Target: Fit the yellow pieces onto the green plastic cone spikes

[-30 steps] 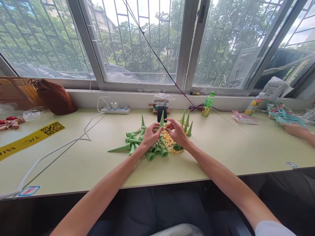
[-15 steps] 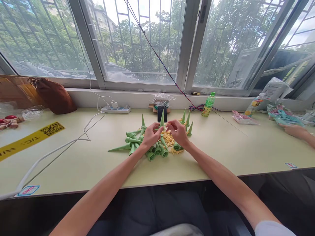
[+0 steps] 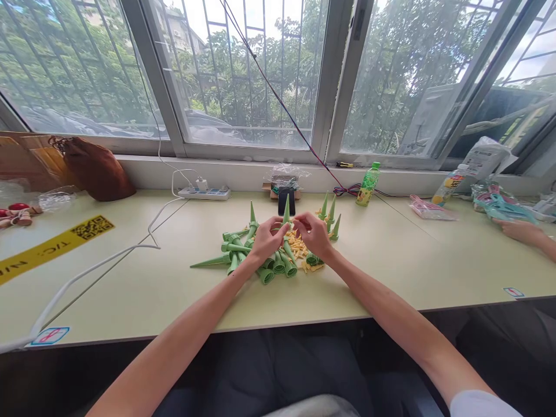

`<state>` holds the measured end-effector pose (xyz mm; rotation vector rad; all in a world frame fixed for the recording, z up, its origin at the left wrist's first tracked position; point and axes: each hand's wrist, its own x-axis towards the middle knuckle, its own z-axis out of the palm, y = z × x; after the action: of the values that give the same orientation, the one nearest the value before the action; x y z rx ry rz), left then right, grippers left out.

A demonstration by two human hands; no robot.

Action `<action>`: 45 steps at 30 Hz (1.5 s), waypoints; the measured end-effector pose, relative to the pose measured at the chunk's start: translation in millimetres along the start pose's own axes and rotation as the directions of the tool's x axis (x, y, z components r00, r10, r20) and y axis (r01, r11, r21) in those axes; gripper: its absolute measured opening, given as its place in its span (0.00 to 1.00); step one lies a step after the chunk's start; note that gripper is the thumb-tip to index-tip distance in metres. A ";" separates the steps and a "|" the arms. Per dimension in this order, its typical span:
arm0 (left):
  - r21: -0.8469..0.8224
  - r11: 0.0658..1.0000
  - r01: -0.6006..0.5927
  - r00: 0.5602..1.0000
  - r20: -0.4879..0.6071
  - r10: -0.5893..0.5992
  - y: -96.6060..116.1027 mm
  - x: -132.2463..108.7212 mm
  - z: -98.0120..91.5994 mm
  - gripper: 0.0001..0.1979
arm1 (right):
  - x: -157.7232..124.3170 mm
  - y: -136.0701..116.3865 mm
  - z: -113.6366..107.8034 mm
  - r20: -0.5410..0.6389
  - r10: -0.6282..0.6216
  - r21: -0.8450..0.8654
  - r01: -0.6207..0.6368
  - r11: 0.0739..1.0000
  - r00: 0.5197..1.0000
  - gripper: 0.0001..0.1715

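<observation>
My left hand point(image 3: 268, 237) is closed around a green plastic watering spike point(image 3: 286, 209), held upright with its tip pointing up. Close beside it, my right hand point(image 3: 316, 234) is pinched at the spike's side; whatever sits between its fingertips is too small to make out. Under and left of my hands lies a pile of green spikes point(image 3: 237, 248), several with open threaded ends facing me. Small yellow plastic pieces point(image 3: 299, 246) are heaped between my hands. Beyond my right hand, several green spikes with yellow pieces point(image 3: 332, 214) stand upright.
Behind the pile are a black phone point(image 3: 286, 204) and a small box with plastic wrap. A power strip point(image 3: 205, 193) with a white cable lies left; a green bottle point(image 3: 368, 184) stands right. Another person's hand point(image 3: 516, 230) touches blue-green items at far right.
Almost nothing differs. Both my hands stay at the upright spike, with only a slight shift of the right fingers.
</observation>
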<state>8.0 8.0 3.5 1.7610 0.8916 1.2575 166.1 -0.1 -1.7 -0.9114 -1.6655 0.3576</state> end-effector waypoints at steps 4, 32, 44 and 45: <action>-0.004 1.000 0.005 1.000 -0.014 -0.005 0.4 0.3 0.7 0.18 | -0.4 0.5 0.1 0.026 0.020 0.008 -0.020 1.000 0.999 0.13; 0.076 0.994 -0.073 0.997 -0.003 0.073 -5.1 0.2 -2.3 0.19 | 1.3 8.7 -2.6 0.033 0.016 -0.178 -0.010 0.984 0.999 0.23; 0.111 0.989 -0.095 0.995 0.027 0.093 -1.9 0.8 -1.6 0.20 | 1.3 12.5 -1.1 0.039 0.025 -0.209 -0.017 0.978 0.999 0.27; 0.111 0.989 -0.101 0.995 0.028 0.099 -2.0 0.9 -1.5 0.20 | 1.3 12.0 -1.2 0.042 0.030 -0.210 -0.021 0.978 0.999 0.27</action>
<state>6.6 10.0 2.4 1.9257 0.8851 1.2699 171.7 8.4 -8.3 -1.0881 -1.7572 0.2236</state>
